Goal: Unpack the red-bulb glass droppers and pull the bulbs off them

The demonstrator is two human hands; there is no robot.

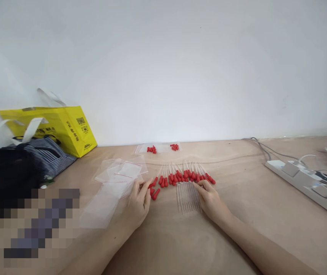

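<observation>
Currently, we position our left hand (139,199) at loose red bulbs (156,194) and, apart from it, our right hand (209,198) at clear tubes (187,196), apparently laid parallel nearer than the red-ended droppers (177,178) to align their ends, though we cannot tell whether either grips.

Left hand (140,198) is at loose red dropper bulbs (155,194), right hand (210,199) touches clear tubes (186,196), red-bulbed droppers (177,177) fan out beyond!
</observation>
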